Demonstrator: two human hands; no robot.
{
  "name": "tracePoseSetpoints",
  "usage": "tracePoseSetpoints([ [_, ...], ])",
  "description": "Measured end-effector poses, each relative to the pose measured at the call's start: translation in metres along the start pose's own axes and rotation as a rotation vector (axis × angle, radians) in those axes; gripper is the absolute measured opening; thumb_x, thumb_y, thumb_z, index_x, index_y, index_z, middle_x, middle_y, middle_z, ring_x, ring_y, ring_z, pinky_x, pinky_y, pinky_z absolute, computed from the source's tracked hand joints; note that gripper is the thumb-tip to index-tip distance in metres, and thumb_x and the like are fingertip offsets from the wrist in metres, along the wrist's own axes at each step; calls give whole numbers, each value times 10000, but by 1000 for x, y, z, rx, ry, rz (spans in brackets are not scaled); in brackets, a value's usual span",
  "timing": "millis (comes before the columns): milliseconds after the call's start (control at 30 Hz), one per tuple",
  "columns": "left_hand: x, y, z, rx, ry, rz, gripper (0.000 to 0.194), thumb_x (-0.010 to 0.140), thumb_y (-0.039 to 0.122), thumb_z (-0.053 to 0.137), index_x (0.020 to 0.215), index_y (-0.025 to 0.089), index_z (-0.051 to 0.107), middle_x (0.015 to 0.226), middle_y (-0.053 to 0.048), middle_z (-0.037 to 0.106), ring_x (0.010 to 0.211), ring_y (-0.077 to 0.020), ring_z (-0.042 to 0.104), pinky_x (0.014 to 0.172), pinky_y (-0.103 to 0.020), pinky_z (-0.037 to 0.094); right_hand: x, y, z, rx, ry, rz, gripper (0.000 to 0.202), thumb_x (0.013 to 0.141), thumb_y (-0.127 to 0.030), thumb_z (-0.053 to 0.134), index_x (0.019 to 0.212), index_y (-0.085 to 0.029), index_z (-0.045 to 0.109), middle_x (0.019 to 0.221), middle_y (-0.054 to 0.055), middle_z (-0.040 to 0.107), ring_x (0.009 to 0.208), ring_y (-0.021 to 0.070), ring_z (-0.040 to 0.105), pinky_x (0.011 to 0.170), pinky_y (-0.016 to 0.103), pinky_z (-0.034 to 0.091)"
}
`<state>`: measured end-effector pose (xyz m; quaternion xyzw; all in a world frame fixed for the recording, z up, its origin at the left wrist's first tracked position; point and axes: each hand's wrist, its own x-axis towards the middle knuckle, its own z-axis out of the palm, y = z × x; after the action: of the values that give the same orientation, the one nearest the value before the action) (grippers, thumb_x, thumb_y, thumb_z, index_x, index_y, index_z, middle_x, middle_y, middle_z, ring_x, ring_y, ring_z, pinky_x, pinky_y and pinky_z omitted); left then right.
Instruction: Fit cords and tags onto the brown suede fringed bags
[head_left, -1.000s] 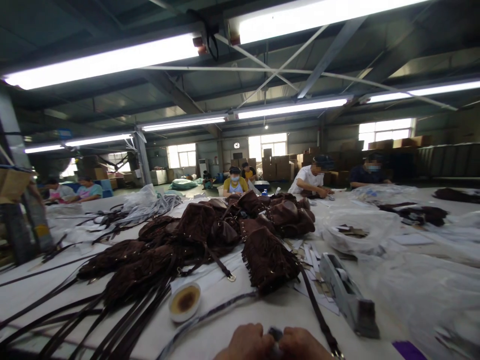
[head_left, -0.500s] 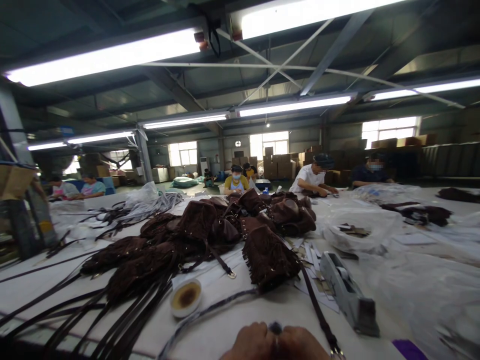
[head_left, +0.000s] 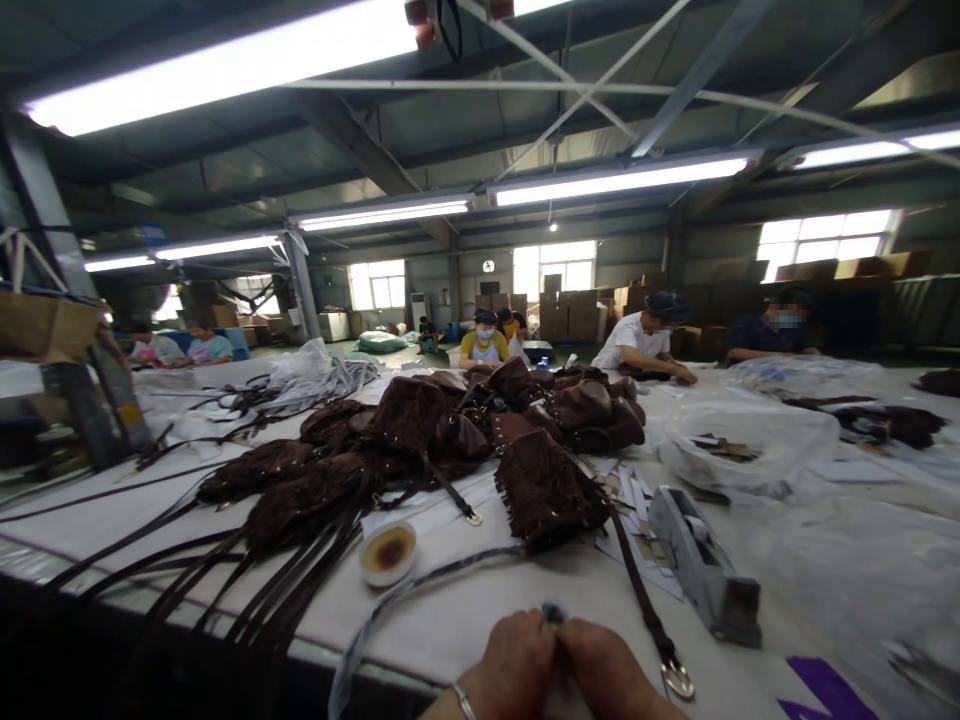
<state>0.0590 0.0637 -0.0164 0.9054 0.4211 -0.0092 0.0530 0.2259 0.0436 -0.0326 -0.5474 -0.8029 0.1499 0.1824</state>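
Observation:
At the near edge of the table, my left hand (head_left: 511, 655), with a bracelet on its wrist, and my right hand (head_left: 606, 668) are pressed together, fingers closed. A small dark grey, shiny tip (head_left: 553, 612) pokes out between them; the rest is covered by my fingers, so its kind does not show. Just beyond lies a dark brown fringed bag (head_left: 551, 490), whose strap (head_left: 641, 595) with a metal buckle (head_left: 677, 682) runs down beside my right hand. A strap wrapped in clear plastic (head_left: 382, 612) curves from the bag to the table edge on the left.
Brown bags (head_left: 420, 420) are heaped mid-table, their straps hanging over the front edge. A small bowl (head_left: 388, 553) with brownish contents stands left. On the right are a grey tape dispenser (head_left: 705, 570), plastic bags (head_left: 862, 570) and a purple piece (head_left: 829, 688). Several people sit farther back.
The view has tipped down and turned slightly left, so more of my hands and the table's front edge shows. My hands stay together, closed around the same small thing.

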Motion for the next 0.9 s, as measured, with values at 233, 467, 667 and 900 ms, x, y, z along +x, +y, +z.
tracePoseSetpoints([
  [233,-15,-23,-43,79,3,222,220,967,243,425,1067,194,615,962,-84,638,874,-223,609,742,-320,489,-6,10,-42,-49,-174,-213,290,961,-224,413,929,-200,700,881,55,695,814,170,630,742,252,419],
  [467,-8,1,-20,-47,50,62,236,937,198,432,1057,141,627,1063,-116,642,970,-237,594,849,-351,493,-4,-14,-21,-108,-113,31,303,931,-170,434,1132,-195,659,1041,99,720,936,217,653,803,293,425],
  [667,-20,-23,-42,26,4,183,273,912,382,536,1114,210,600,985,-79,625,881,-240,603,731,-332,494,0,4,-40,25,-192,-157,279,971,-261,438,898,-180,695,876,54,699,830,172,621,765,248,409],
  [900,-12,-8,-21,-32,68,94,181,900,208,484,1012,157,617,988,-95,653,897,-233,615,778,-332,497,6,-8,-30,-29,-178,-55,231,931,-258,498,1046,-189,687,988,83,710,905,204,633,806,281,416],
])
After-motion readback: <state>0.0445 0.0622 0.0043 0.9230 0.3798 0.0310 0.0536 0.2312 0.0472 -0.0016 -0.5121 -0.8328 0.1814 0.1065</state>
